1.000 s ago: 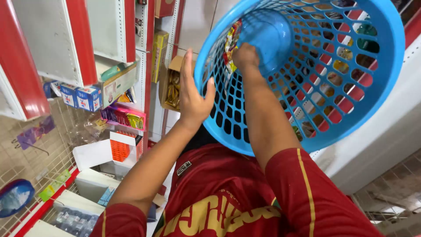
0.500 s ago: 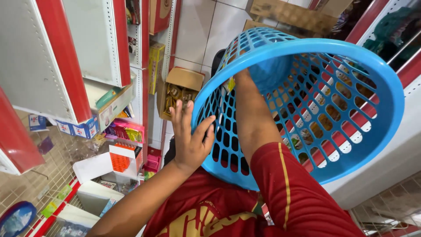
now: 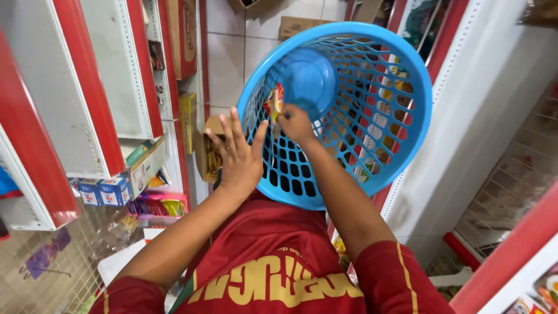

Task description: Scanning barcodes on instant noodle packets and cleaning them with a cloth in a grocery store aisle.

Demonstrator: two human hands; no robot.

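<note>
Right hand (image 3: 295,123) fingertips hidden behind small packet (image 3: 275,102) inside blue basket (image 3: 372,174); packet print blurred; far cardboard box (image 3: 302,24) half hidden by basket rim.

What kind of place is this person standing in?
Probably a small grocery shop: red-and-white shelving stocked with small boxed goods, a cardboard carton on the tiled floor, and a blue plastic basket held in both hands.

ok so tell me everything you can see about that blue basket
The blue basket is round, plastic by its look, with lattice walls of rectangular holes and a solid disc base. It is tipped on its side, its mouth facing the camera, over a shop aisle. The left hand presses flat on its outer wall; the right hand reaches inside, pinching a small colourful packet.
</note>
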